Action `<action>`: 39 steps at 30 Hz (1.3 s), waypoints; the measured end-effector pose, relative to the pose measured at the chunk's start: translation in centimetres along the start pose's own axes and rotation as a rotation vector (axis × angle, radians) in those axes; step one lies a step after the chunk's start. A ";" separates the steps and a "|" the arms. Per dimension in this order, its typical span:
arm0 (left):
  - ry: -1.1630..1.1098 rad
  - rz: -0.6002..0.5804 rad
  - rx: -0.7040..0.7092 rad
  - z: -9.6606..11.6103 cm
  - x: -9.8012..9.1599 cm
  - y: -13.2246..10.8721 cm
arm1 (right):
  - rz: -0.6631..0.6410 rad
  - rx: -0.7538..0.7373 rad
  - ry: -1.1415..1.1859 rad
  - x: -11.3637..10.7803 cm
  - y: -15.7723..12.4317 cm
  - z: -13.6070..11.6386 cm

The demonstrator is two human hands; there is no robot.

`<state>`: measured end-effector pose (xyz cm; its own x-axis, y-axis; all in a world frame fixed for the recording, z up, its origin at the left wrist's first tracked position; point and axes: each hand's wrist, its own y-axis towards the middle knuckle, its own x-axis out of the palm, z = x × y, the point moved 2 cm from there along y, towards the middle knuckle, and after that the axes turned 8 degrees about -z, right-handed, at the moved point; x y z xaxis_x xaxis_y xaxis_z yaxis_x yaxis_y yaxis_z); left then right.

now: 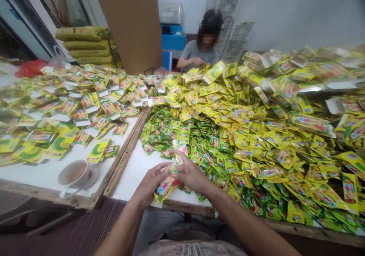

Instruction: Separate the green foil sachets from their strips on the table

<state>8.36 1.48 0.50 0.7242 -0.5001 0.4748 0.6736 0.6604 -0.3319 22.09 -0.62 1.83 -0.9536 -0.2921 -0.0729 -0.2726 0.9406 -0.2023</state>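
Both of my hands meet just above the table's front edge. My left hand is closed around a yellow printed packet, which hangs tilted below the fingers. Against it, my right hand grips a small carton with a white end flap, its index finger stretched along the side. The fingers of both hands overlap, hiding where the packet and carton meet. Just beyond them lies a heap of green sachets, and yellow packets are piled to the right.
Many yellow-green cartons cover the left table. A cup of brownish drink stands near its front edge. A wooden strip divides the tables. Across the pile sits a co-worker. Stacked sacks and a brown board stand behind.
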 end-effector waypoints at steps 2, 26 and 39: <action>0.222 -0.026 -0.031 1.5 -1.1 -0.1 | 0.039 -0.044 0.015 -0.6 0.5 -0.2; 0.844 0.356 0.189 0.8 0.4 8.0 | 0.552 -0.052 -0.385 -9.3 1.0 0.2; 0.110 -0.084 0.073 0.4 -0.2 2.9 | 0.153 0.006 -0.803 -8.0 -0.8 -2.2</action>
<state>10.10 3.76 -0.21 0.6802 -0.6108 0.4052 0.7229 0.6505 -0.2329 29.63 1.35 4.67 -0.5972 -0.1979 -0.7773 -0.1440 0.9798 -0.1388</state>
